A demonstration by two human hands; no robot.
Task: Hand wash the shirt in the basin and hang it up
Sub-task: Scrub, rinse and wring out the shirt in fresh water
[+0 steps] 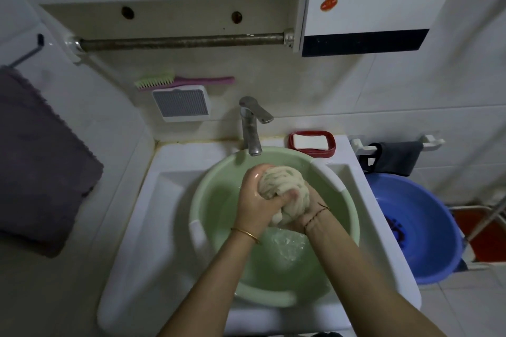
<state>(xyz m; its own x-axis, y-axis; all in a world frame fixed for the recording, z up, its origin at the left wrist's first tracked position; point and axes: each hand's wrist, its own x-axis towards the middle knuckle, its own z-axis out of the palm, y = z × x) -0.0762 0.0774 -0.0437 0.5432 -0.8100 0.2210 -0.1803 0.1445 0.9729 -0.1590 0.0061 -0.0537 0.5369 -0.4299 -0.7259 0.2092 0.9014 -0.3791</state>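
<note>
Within the white sink (147, 227), a green basin (216, 200) part-filled with water. Over that water, the shirt (282, 180), twisted into a tight wet ball. Clamped round its left side, the left hand (257, 200); curled tight under its right side, the right hand (299, 217). Behind, a red soap dish (330, 148).

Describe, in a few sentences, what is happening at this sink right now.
A person is wringing a twisted pale shirt with both hands above a green basin of water set in a white sink. The left hand grips its upper part, the right hand its lower end. Water ripples below the shirt. The shirt is not yet hung up.
</note>
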